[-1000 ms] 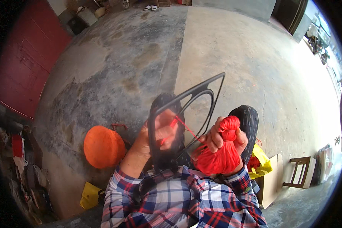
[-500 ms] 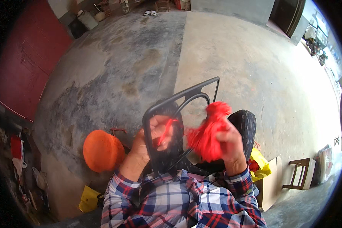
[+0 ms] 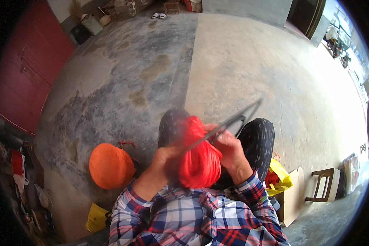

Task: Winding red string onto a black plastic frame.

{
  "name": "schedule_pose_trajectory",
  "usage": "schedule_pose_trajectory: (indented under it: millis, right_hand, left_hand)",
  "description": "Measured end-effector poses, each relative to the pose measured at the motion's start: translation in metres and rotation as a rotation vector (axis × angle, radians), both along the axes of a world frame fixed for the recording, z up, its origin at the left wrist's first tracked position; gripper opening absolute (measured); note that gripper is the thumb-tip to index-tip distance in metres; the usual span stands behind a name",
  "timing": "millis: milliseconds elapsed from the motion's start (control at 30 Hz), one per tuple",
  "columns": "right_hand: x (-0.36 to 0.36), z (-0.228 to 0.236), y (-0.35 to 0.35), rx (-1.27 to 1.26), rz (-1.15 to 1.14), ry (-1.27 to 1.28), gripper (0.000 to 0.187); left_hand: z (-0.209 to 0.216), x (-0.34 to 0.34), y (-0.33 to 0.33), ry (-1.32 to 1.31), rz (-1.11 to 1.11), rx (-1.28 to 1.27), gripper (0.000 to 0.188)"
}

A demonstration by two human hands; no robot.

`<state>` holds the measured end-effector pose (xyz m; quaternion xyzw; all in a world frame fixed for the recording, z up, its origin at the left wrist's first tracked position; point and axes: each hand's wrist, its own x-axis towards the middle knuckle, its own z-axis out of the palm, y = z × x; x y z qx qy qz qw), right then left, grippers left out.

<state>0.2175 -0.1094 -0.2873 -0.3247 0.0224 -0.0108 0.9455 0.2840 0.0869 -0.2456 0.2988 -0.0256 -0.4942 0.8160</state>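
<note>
A thick looped bundle of red cord [image 3: 201,166] hangs in front of my lap, its upper part smeared by motion. My left hand [image 3: 167,159] is closed on its left side, with most of the fingers hidden behind the loops. On the other side, my right hand [image 3: 230,148] grips a thin black frame [image 3: 240,116]. The frame is tilted nearly edge-on and blurred, and it slants up to the right from across the bundle. Fingertips near the frame and the bundle's top cannot be clearly told apart.
An orange round object [image 3: 110,166] sits left of my knees, and a yellow bag [image 3: 96,217] lies nearer. To my right are a yellow bag with red material [image 3: 282,180], a cardboard sheet [image 3: 293,201] and a small wooden stool [image 3: 324,185]. A red door [image 3: 28,65] stands far left.
The red bundle has moved left, from my right hand over to my left. The black frame has swung from broad-side to nearly edge-on and shifted right, now in my right hand.
</note>
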Motion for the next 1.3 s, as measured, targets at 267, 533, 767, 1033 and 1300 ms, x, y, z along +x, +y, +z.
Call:
schedule_pose_trajectory:
  millis: [267, 533, 767, 1033, 1300]
  right_hand:
    - [0.01, 0.016, 0.002, 0.278, -0.054, -0.077, 0.039]
    - [-0.038, 0.05, 0.008, 0.102, -0.532, -0.006, 0.047]
    - [-0.07, 0.029, -0.044, 0.166, 0.014, -0.721, 0.048]
    - [-0.063, -0.007, -0.065, 0.36, -0.341, 0.017, 0.047]
    - [-0.033, 0.062, -0.001, -0.271, 0.045, -0.045, 0.061]
  left_hand:
    - [-0.004, 0.009, -0.004, -0.114, -0.344, -0.327, 0.053]
    - [-0.007, 0.031, 0.025, -0.329, 0.088, -0.021, 0.044]
    - [0.001, 0.044, 0.03, -0.415, 0.115, -0.058, 0.048]
    - [-0.003, 0.046, 0.039, -0.335, 0.11, 0.022, 0.04]
    - [0.021, 0.015, 0.005, -0.169, 0.12, 0.041, 0.033]
